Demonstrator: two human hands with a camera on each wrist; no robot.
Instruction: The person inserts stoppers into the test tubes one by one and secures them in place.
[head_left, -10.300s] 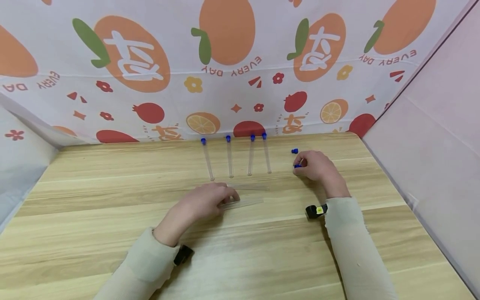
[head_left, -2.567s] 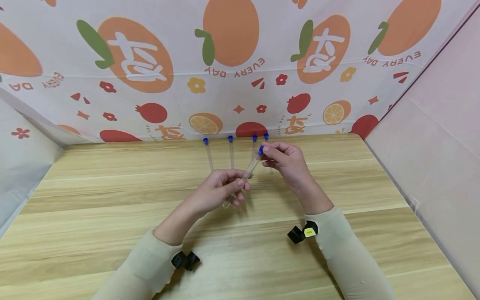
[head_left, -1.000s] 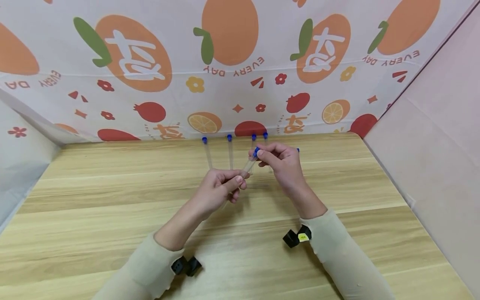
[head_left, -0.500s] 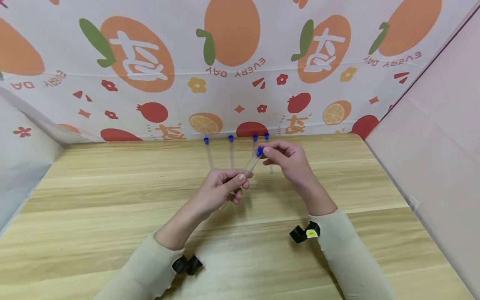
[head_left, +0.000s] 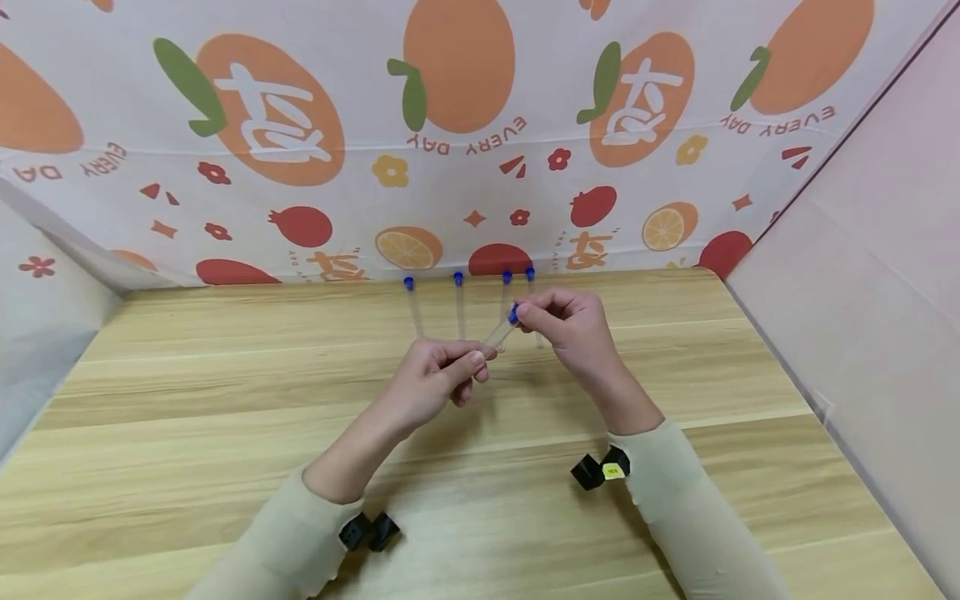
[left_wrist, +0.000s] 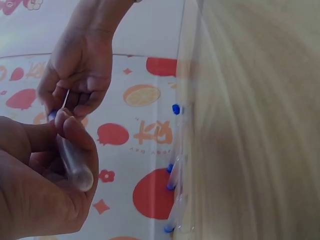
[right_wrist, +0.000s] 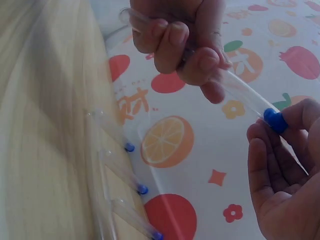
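Note:
My left hand grips a clear test tube between thumb and fingers, tilted up toward the right. Its rounded end shows past the fingers in both wrist views. At the tube's upper end sits a blue cap, which my right hand pinches with thumb and fingertips. The cap touches the tube's mouth; how deep it sits I cannot tell. Behind the hands several capped tubes lie side by side, partly hidden by the hands.
A loose blue cap lies on the table beyond my right hand, hidden in the head view. The row's caps lie near the table's back edge, against a fruit-printed cloth. Pale walls stand at both sides.
Since the oldest frame, my left hand has lifted a tube off the table, and my right hand has brought a cap to its mouth. Over the last second both hands shift only slightly.

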